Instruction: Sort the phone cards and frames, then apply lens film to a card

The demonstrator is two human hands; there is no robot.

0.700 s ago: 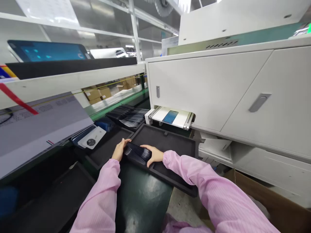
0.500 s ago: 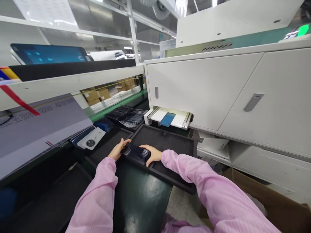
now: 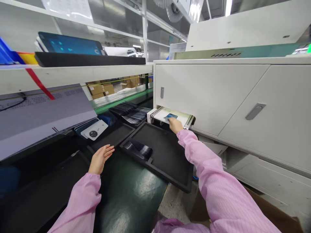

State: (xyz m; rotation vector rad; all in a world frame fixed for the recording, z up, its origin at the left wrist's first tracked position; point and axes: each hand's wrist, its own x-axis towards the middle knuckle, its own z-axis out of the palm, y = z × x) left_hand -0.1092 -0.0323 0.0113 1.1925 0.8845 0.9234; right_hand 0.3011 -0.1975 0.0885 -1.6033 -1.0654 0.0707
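My right hand [image 3: 175, 125] reaches over the white belt at the machine's outlet, its fingers closed on the near end of a blue phone-sized panel [image 3: 172, 116]. The fingertips are partly hidden behind the hand. My left hand [image 3: 99, 159] is open above the dark green surface, fingers stretched out and holding nothing. Between my hands, a fanned stack of thin dark panels [image 3: 138, 149] lies in the left part of a black tray [image 3: 167, 150]. To the left, a white phone back cover [image 3: 95, 129] with a round camera area rests over a darker blue one [image 3: 85, 127].
The white machine cabinet [image 3: 209, 94] stands behind the short conveyor belt [image 3: 184, 118]. More fanned dark panels [image 3: 134, 114] lie behind the tray. A shelf [image 3: 102, 72] with a large phone-like display [image 3: 73, 45] runs above on the left. A cardboard box [image 3: 272, 210] is low on the right.
My right hand has left the dark panel stack and moved forward and right to the blue panel on the belt. My left hand has drawn back left, away from the stack.
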